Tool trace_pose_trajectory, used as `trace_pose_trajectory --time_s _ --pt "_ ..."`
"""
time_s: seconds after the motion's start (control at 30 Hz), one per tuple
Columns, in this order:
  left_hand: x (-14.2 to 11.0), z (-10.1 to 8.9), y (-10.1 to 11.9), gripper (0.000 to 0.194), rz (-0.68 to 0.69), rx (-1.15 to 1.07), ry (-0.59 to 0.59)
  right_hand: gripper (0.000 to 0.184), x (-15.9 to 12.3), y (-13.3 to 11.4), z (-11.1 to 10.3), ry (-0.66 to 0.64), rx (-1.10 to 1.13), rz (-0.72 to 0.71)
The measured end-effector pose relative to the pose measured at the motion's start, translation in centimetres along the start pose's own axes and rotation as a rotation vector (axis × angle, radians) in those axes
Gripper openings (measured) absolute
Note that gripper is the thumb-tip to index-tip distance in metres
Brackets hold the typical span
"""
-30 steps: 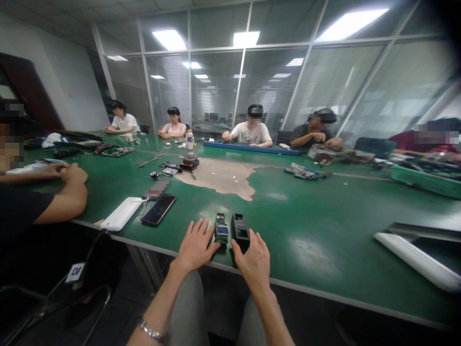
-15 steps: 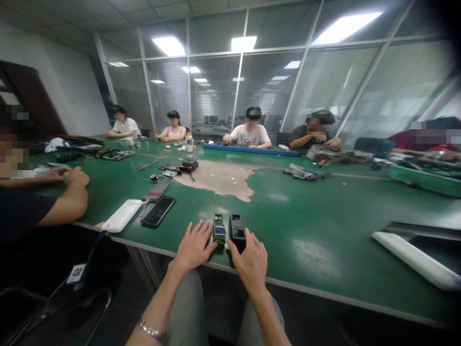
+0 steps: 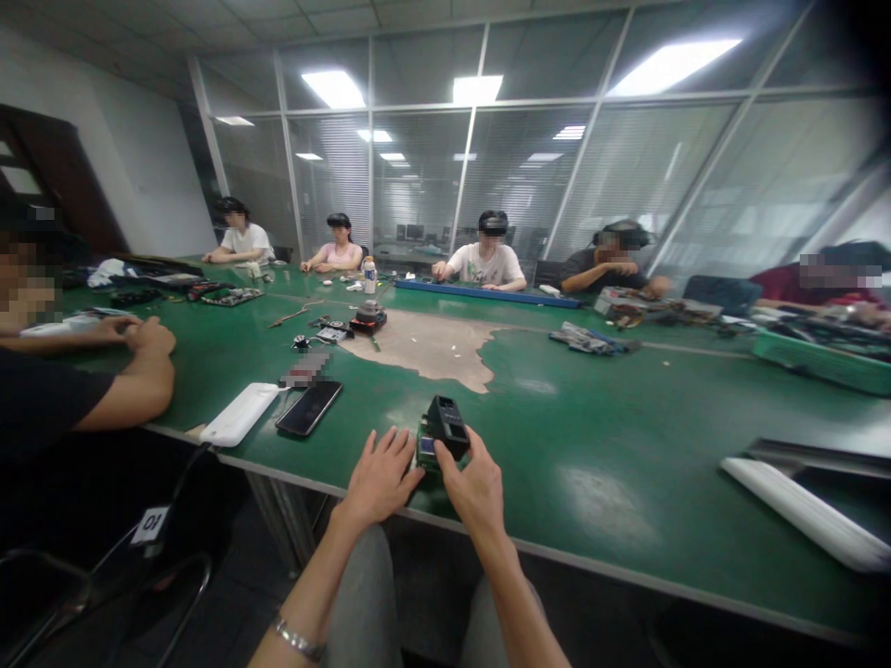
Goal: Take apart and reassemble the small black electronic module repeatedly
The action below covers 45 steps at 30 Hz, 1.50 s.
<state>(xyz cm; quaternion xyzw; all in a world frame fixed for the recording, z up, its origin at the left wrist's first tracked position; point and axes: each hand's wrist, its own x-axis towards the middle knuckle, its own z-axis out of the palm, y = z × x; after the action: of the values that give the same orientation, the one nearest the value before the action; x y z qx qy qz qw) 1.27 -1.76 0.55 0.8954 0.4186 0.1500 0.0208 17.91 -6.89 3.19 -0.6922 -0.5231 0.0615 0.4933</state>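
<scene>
At the near edge of the green surface (image 3: 599, 436), the two hands are close but apart. The right hand (image 3: 477, 492) grips a black plastic case (image 3: 447, 427) and holds it up at a tilt. The case is just above a small green circuit board (image 3: 427, 452) and hides part of it. The board sits between the hands. The left hand (image 3: 380, 478) is open, with its fingers spread, just beside the board. A metal bracelet (image 3: 296, 633) is on the left wrist. Off to the left lie a white power bank (image 3: 240, 414) and a black phone (image 3: 308, 408). Farther left, a co-worker's hands (image 3: 143, 336) rest close together on the surface.
</scene>
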Motion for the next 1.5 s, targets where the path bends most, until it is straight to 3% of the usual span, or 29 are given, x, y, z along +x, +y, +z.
trace_pose_trajectory --time_s 0.23,0.57,0.83,1.1,1.27,1.5 --pt "-0.1 -0.3 0.0 0.054 0.006 -0.003 0.001 0.046 -0.1 -1.7 1.4 -0.047 -0.074 -0.048" --pt "0.0 -0.3 0.0 0.052 0.007 0.0 -0.018 0.027 -0.3 -2.7 1.1 -0.062 -0.235 -0.105" --pt "0.0 -0.2 -0.2 0.065 -0.025 -0.019 -0.024 0.047 -1.9 -1.5 2.2 -0.067 -0.295 -0.053" --pt "-0.1 -0.4 -0.2 0.065 -0.01 -0.023 -0.029 0.054 -2.4 1.0 2.7 -0.094 -0.295 -0.143" --pt "-0.1 -0.2 -0.4 0.065 -0.014 -0.017 -0.041 0.069 -2.2 1.3 3.1 -0.052 -0.259 -0.151" --pt "-0.1 -0.1 -0.3 0.056 -0.007 0.001 -0.01 0.047 -2.4 0.3 3.5 0.006 -0.184 -0.148"
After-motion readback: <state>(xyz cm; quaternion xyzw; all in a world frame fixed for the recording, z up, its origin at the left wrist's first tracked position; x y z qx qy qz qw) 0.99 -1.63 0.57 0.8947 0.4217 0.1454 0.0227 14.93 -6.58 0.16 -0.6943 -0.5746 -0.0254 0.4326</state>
